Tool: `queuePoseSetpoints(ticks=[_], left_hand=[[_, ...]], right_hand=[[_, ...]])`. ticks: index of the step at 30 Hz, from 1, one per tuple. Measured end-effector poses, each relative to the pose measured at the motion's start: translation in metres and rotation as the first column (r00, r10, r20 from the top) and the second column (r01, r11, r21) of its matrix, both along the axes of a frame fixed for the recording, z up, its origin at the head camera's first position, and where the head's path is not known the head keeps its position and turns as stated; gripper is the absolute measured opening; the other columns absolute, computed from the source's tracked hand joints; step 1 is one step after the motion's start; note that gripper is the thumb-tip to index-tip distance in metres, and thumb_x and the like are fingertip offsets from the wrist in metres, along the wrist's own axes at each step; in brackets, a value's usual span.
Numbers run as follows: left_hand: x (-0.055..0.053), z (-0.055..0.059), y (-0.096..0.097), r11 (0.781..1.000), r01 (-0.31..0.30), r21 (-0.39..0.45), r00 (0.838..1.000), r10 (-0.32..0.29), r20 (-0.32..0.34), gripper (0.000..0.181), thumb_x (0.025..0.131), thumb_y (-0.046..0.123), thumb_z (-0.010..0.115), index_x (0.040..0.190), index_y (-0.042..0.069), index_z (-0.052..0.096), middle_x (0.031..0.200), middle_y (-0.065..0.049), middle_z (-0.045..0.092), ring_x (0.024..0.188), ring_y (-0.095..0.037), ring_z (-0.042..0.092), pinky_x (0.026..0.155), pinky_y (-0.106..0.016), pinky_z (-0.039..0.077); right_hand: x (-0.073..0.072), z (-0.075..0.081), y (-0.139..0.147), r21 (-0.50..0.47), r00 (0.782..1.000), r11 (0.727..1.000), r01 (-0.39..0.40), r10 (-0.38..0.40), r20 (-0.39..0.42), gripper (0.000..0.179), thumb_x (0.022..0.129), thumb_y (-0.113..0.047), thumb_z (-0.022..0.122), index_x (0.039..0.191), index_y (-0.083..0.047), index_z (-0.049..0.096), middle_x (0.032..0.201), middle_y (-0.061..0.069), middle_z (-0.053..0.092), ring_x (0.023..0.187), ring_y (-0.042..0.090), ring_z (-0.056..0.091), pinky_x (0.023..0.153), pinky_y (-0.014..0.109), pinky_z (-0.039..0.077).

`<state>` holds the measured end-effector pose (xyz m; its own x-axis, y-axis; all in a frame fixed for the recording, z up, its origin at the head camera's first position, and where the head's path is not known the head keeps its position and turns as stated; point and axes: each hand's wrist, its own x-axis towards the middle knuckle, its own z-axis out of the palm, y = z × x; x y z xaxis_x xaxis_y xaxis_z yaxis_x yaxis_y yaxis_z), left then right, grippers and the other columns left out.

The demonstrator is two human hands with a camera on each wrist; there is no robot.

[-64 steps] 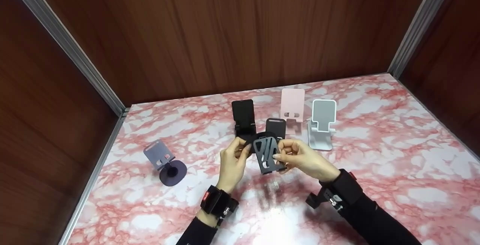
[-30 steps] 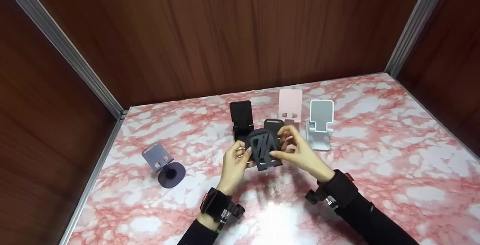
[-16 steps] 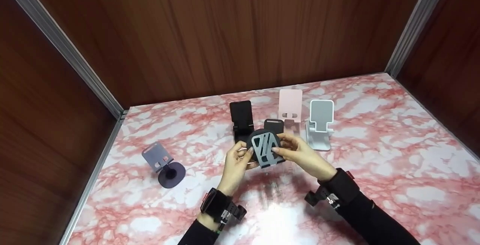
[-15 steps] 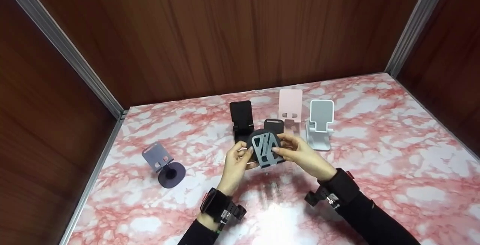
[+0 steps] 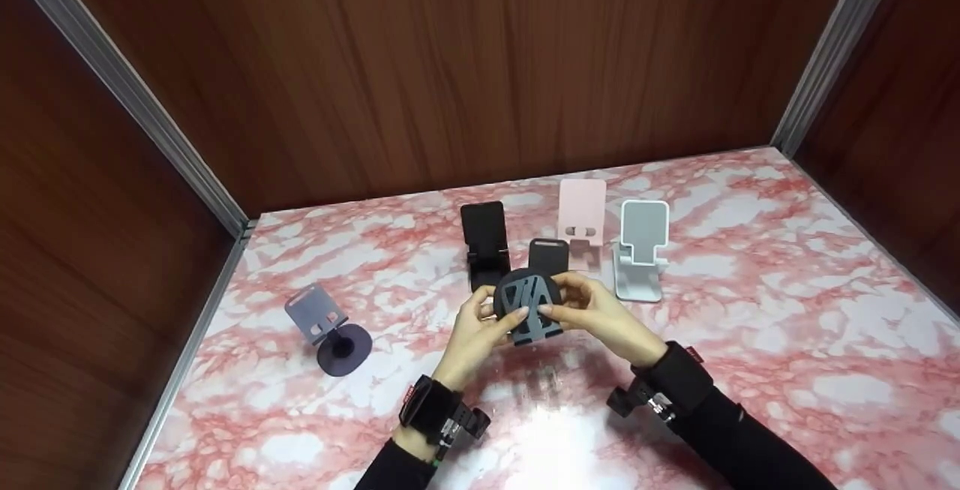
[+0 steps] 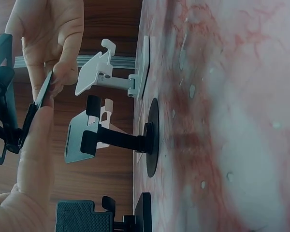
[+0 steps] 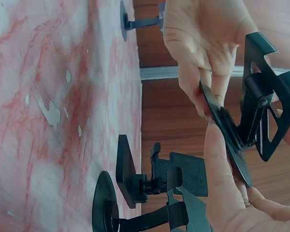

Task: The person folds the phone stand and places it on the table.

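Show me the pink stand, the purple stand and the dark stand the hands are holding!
Pink stand [image 5: 583,209]: head view, on its tall plate.
Purple stand [image 5: 315,311]: head view, on its tilted plate.
Dark stand [image 5: 535,332]: head view, on the lower part of its slotted plate.

A purple phone stand [image 5: 324,325] stood alone on the left of the red-and-white marbled desk [image 5: 750,250], its plate tilted above a rounded base. Further back were a black phone stand [image 5: 486,227], a dark phone stand [image 5: 548,255] on a round base, a pink phone stand [image 5: 582,202] behind it, and rightmost, a white phone stand [image 5: 645,231] with a grey face. Brown wooden panels [image 5: 480,77] met at grey metal strips [image 5: 135,92].
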<state>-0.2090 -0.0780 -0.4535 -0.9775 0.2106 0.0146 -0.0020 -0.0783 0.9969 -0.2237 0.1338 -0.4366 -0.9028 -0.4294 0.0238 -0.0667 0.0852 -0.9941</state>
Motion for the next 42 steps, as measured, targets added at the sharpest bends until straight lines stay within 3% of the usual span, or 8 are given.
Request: queuePoseSetpoints(ticks=[15, 22, 27, 42], left_hand=[[-0.0009, -0.0021, -0.0011, 1.0, 0.002, -0.017, 0.998, -0.003, -0.059, 0.036, 0.089, 0.013, 0.072, 0.113, -0.005, 0.054, 0.092, -0.011, 0.071, 0.076, -0.015, 0.073, 0.076, -0.045, 0.062], [-0.0017, -0.0036, -0.0017, 0.999, -0.007, -0.052, 0.994, 0.002, -0.107, 0.033, 0.089, 0.013, 0.072, 0.11, -0.006, 0.055, 0.085, -0.002, 0.067, 0.072, -0.013, 0.072, 0.072, -0.037, 0.063], [-0.0015, -0.0019, -0.0007, 0.998, -0.02, -0.066, 0.996, 0.014, -0.091, 0.032, 0.088, 0.008, 0.072, 0.108, -0.008, 0.054, 0.082, 0.0, 0.064, 0.071, -0.011, 0.071, 0.071, -0.03, 0.062], [0.0005, -0.0022, -0.0006, 0.999, 0.009, -0.041, 0.997, -0.012, -0.073, 0.029, 0.088, 0.004, 0.07, 0.106, -0.007, 0.05, 0.081, 0.0, 0.064, 0.075, -0.014, 0.071, 0.072, -0.034, 0.063]], right_hand=[[-0.002, -0.0022, 0.0007, -0.023, 0.999, 0.999, -0.037, 0.037, 0.023, 0.052, 0.089, -0.013, 0.072, 0.133, 0.004, 0.051, 0.11, 0.008, 0.065, 0.092, 0.017, 0.064, 0.078, 0.029, 0.06], [-0.0018, -0.0035, -0.0001, -0.021, 0.999, 0.999, -0.033, 0.033, 0.014, 0.051, 0.088, -0.012, 0.073, 0.132, 0.004, 0.051, 0.108, 0.007, 0.066, 0.09, 0.015, 0.065, 0.077, 0.027, 0.06], [-0.001, -0.004, -0.0003, -0.025, 0.999, 0.999, -0.039, 0.039, 0.01, 0.051, 0.089, -0.012, 0.072, 0.133, 0.004, 0.051, 0.109, 0.006, 0.066, 0.09, 0.015, 0.065, 0.076, 0.026, 0.059], [0.0007, -0.004, -0.0009, 0.006, 1.0, 1.0, -0.026, 0.026, 0.005, 0.055, 0.088, -0.011, 0.073, 0.134, 0.004, 0.048, 0.112, 0.01, 0.064, 0.094, 0.017, 0.063, 0.08, 0.028, 0.06]])
